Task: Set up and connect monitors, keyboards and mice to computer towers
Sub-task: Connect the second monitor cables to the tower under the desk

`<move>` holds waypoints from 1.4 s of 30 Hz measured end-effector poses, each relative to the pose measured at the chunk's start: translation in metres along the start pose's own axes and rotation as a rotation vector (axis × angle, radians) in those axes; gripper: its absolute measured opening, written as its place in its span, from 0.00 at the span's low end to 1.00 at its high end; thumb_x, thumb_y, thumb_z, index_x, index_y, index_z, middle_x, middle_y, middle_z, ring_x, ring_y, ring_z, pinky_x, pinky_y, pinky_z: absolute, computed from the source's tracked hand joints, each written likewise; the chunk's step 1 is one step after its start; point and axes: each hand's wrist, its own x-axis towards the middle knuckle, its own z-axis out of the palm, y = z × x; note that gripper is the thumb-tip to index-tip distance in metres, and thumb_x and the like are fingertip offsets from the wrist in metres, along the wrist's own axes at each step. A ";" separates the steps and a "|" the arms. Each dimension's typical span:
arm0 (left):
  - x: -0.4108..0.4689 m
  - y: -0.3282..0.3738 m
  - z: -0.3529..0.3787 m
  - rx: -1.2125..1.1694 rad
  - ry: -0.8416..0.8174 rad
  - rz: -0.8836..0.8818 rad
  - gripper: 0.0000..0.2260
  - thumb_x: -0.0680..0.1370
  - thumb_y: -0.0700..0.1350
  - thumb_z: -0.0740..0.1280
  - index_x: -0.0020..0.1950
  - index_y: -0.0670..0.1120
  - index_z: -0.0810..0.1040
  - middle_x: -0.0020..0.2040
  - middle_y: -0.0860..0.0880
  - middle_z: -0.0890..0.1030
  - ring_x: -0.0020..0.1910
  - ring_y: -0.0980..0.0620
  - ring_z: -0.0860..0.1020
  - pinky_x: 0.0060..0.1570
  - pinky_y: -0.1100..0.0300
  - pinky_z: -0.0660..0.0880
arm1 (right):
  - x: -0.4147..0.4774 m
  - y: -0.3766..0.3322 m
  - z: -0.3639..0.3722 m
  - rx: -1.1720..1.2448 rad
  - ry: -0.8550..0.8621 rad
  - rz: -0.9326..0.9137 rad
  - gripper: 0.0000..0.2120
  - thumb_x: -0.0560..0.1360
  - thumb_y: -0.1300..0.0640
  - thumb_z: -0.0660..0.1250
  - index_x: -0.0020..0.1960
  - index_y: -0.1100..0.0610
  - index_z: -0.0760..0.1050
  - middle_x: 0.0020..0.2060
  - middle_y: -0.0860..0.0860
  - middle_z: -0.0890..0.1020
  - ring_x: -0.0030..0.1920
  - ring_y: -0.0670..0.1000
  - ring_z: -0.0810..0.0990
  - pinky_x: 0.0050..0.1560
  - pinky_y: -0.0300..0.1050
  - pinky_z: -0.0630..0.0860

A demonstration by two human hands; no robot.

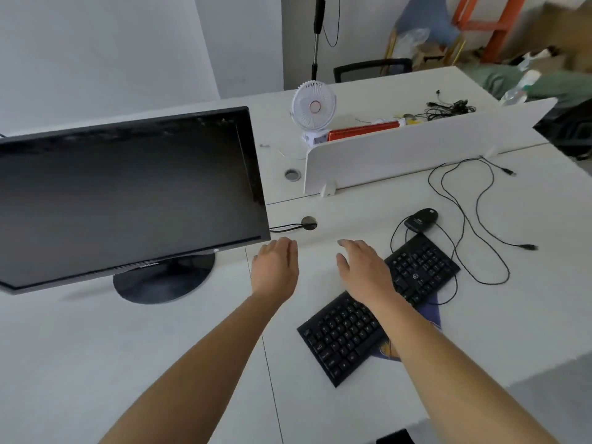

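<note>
– White counter (160, 363) fills most of the view from where I'm standing: two slabs butted together, with a seam (271, 379) running up from the bottom edge. Whose arms are those?

– The person's, both bare, reaching in from the bottom of the frame. The left hand (275, 267) is palm down just right of the seam's far end, fingers straight and close together, holding nothing. The right hand (362, 267) is near it at centre, fingers loosely spread, holding nothing either. Whether either one touches the surface, I cannot tell.

– And the gear?

– A black keyboard (339, 338) lies slanted at lower right of centre, partly under the right forearm, resting on a purple mat (431, 310). A black mouse (421, 219) sits just beyond its far end. Thin black leads (508, 271) loop over the counter to the right of both, and one plug (530, 247) lies free near the right edge.

– The screen?

– A dark monitor (128, 200) stands at the left on a round base (163, 280), its lower right corner just beside the left hand. A black cable runs from behind that corner into a round port (309, 223) in the counter, above the hands.

– Further back?

– A white divider panel (416, 149) stands upright across the upper right. Behind it are a small white fan (314, 105), an orange-red box (365, 129) and a tangle of black wires (451, 108). At the top of the frame, a black chair back (371, 68) and an orange frame (499, 30), both blurred.
</note>
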 end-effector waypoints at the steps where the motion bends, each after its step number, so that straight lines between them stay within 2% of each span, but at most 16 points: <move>1: -0.005 0.014 -0.015 -0.013 0.017 0.063 0.13 0.84 0.47 0.56 0.43 0.45 0.72 0.38 0.49 0.76 0.42 0.44 0.73 0.42 0.52 0.70 | -0.014 -0.004 -0.016 0.020 0.044 0.015 0.20 0.84 0.51 0.55 0.74 0.54 0.67 0.68 0.53 0.73 0.68 0.54 0.72 0.65 0.52 0.71; 4: -0.017 0.049 -0.050 -0.008 0.129 0.218 0.12 0.84 0.46 0.58 0.47 0.43 0.78 0.39 0.48 0.78 0.41 0.44 0.73 0.42 0.51 0.71 | -0.037 -0.012 -0.057 0.048 0.155 -0.005 0.20 0.84 0.51 0.55 0.74 0.54 0.67 0.68 0.53 0.74 0.68 0.54 0.72 0.65 0.52 0.71; 6: -0.027 0.066 -0.067 0.033 0.184 0.272 0.12 0.84 0.45 0.59 0.48 0.43 0.79 0.40 0.48 0.79 0.41 0.43 0.73 0.42 0.51 0.70 | -0.049 -0.012 -0.081 0.055 0.209 -0.014 0.20 0.84 0.50 0.55 0.74 0.54 0.68 0.68 0.53 0.74 0.68 0.55 0.72 0.65 0.53 0.72; 9: -0.064 0.086 -0.086 0.083 0.244 0.312 0.12 0.84 0.45 0.58 0.50 0.43 0.79 0.42 0.47 0.79 0.43 0.44 0.73 0.43 0.52 0.68 | -0.082 -0.010 -0.104 0.097 0.272 -0.039 0.20 0.84 0.50 0.55 0.73 0.55 0.68 0.68 0.54 0.75 0.67 0.55 0.73 0.65 0.54 0.72; 13: -0.136 0.095 -0.086 0.082 0.275 0.264 0.11 0.84 0.46 0.58 0.51 0.44 0.79 0.46 0.48 0.79 0.46 0.45 0.72 0.48 0.51 0.69 | -0.137 0.005 -0.109 0.143 0.272 -0.123 0.19 0.84 0.51 0.56 0.72 0.55 0.70 0.67 0.53 0.75 0.66 0.54 0.74 0.64 0.52 0.73; 16: -0.206 0.099 -0.075 0.095 0.234 0.162 0.11 0.84 0.47 0.57 0.52 0.46 0.78 0.47 0.51 0.78 0.48 0.47 0.72 0.52 0.53 0.67 | -0.183 0.030 -0.097 0.211 0.262 -0.152 0.18 0.83 0.53 0.57 0.70 0.54 0.72 0.65 0.52 0.76 0.64 0.53 0.75 0.61 0.49 0.73; 19: -0.279 0.097 -0.063 0.202 0.198 0.094 0.12 0.85 0.49 0.56 0.55 0.47 0.78 0.52 0.52 0.79 0.52 0.48 0.72 0.53 0.55 0.65 | -0.232 0.054 -0.074 0.250 0.181 -0.166 0.17 0.82 0.54 0.58 0.69 0.54 0.73 0.64 0.52 0.78 0.63 0.53 0.76 0.61 0.49 0.73; 23: -0.327 0.090 -0.058 0.247 0.165 0.028 0.13 0.85 0.49 0.55 0.55 0.47 0.78 0.50 0.51 0.79 0.52 0.47 0.73 0.53 0.54 0.65 | -0.281 0.069 -0.045 0.279 0.085 -0.127 0.17 0.81 0.55 0.58 0.69 0.54 0.73 0.61 0.52 0.79 0.62 0.55 0.76 0.59 0.50 0.74; 27: -0.342 0.085 -0.039 0.233 0.107 -0.001 0.14 0.84 0.50 0.54 0.52 0.46 0.77 0.48 0.50 0.79 0.51 0.46 0.73 0.54 0.52 0.67 | -0.311 0.087 -0.025 0.288 0.066 -0.063 0.16 0.81 0.55 0.58 0.67 0.51 0.75 0.60 0.50 0.81 0.60 0.54 0.78 0.56 0.48 0.74; 32: -0.337 0.073 -0.002 0.212 -0.040 0.045 0.14 0.85 0.50 0.53 0.52 0.47 0.77 0.48 0.50 0.77 0.51 0.47 0.72 0.55 0.52 0.67 | -0.329 0.116 -0.003 0.312 0.131 0.081 0.16 0.82 0.57 0.57 0.66 0.52 0.76 0.60 0.51 0.81 0.59 0.54 0.78 0.57 0.49 0.75; 37: -0.315 0.043 0.047 0.163 -0.177 0.166 0.16 0.85 0.49 0.52 0.51 0.44 0.77 0.47 0.47 0.78 0.50 0.45 0.73 0.52 0.50 0.70 | -0.333 0.138 0.059 0.362 0.180 0.274 0.14 0.82 0.58 0.59 0.65 0.54 0.77 0.57 0.51 0.83 0.57 0.54 0.80 0.52 0.45 0.74; 42: -0.320 0.000 0.123 -0.143 -0.249 0.319 0.17 0.83 0.50 0.53 0.50 0.43 0.78 0.45 0.49 0.78 0.48 0.48 0.74 0.47 0.54 0.72 | -0.330 0.172 0.167 0.339 0.205 0.411 0.13 0.82 0.57 0.60 0.62 0.54 0.79 0.54 0.52 0.84 0.55 0.55 0.81 0.53 0.44 0.74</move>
